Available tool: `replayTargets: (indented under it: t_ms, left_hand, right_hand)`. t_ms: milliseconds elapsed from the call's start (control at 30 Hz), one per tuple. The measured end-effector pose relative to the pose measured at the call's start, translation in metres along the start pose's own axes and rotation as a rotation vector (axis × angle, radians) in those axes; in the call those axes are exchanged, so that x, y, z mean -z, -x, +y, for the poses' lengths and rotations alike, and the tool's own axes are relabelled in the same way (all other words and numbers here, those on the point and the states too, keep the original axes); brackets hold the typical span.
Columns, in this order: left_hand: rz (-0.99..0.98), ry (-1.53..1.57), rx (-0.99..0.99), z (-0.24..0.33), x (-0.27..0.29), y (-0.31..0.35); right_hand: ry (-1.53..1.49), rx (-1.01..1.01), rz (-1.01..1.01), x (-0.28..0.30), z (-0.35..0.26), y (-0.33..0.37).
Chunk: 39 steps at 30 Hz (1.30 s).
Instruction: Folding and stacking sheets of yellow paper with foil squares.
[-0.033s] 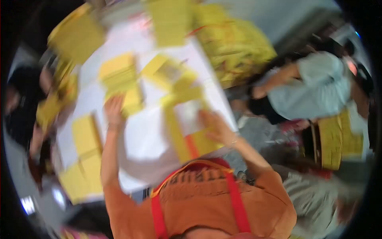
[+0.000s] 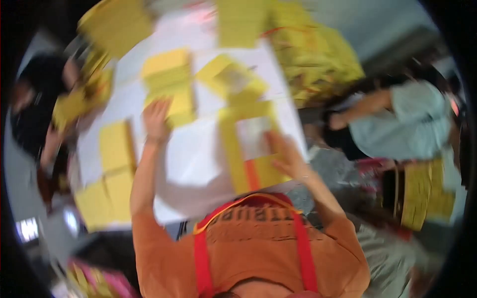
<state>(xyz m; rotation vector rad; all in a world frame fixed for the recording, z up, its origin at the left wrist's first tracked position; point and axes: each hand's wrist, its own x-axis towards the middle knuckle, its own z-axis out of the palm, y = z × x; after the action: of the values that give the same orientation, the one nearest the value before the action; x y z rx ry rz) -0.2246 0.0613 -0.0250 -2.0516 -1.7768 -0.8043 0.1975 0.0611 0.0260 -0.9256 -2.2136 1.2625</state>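
- Resting flat, the left hand (image 2: pixel 156 119) spreads unclenched fingers against a yellow paper stack (image 2: pixel 169 84).
- Right hand (image 2: pixel 285 154) presses a yellow sheet (image 2: pixel 251 146), fingers loose; its long axis runs away from the person on the white table (image 2: pixel 194 154).

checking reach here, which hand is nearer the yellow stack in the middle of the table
Left. The left hand touches the yellow stack; the right hand rests on a yellow folder, well off to the side.
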Motion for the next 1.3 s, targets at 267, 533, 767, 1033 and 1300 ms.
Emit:
replayTargets:
  t_ms: [267, 533, 767, 1033, 1300]
  left_hand:
    - [-0.042, -0.268, -0.011, -0.005, 0.008, 0.012]
    - [-0.161, -0.296, 0.010, -0.017, 0.011, 0.020]
    - [-0.419, -0.039, 0.032, -0.017, 0.007, 0.021]
    - [-0.392, -0.231, -0.002, -0.009, -0.002, 0.030]
    - [-0.554, -0.252, -0.018, -0.004, 0.011, 0.011]
  right_hand:
    - [0.292, 0.056, -0.180, -0.001, -0.017, -0.015]
    - [0.308, 0.034, -0.180, 0.005, -0.012, -0.013]
    - [0.306, 0.141, -0.141, 0.002, -0.005, -0.014]
    - [0.309, 0.181, -0.120, -0.003, 0.000, -0.013]
    - [0.466, 0.190, -0.126, 0.008, -0.003, -0.012]
